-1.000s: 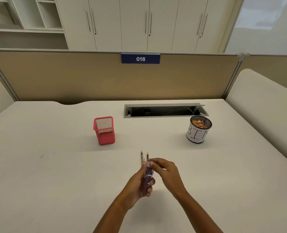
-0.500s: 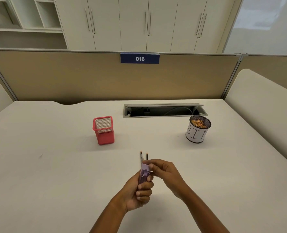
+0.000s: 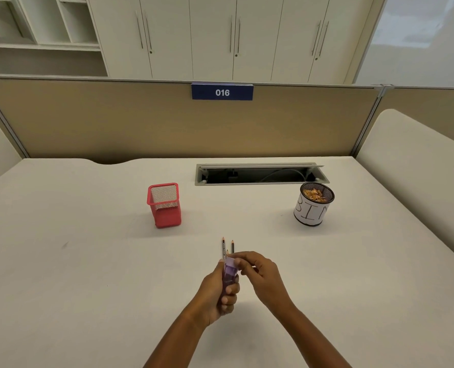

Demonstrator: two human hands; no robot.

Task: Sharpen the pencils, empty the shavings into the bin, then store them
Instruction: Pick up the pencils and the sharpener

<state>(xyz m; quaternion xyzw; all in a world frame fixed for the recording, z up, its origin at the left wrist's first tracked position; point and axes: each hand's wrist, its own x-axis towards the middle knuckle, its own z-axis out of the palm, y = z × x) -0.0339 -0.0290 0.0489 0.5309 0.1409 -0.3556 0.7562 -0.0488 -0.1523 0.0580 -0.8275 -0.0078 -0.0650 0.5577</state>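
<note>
A purple sharpener (image 3: 230,274) is being gripped upright in the left hand (image 3: 218,290), fingers curled around its body. Its top is being pinched by the right hand (image 3: 260,274). Sharpened pencils (image 3: 223,248) are lying on the worktop (image 3: 87,274) just beyond both hands. A red mesh holder (image 3: 164,204) is standing far left, the shavings-filled bin (image 3: 313,204) far right, well apart.

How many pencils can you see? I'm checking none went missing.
3 tips show: one pencil, a second, and a short third tip between them, all lying just beyond the hands; more may be hidden.
</note>
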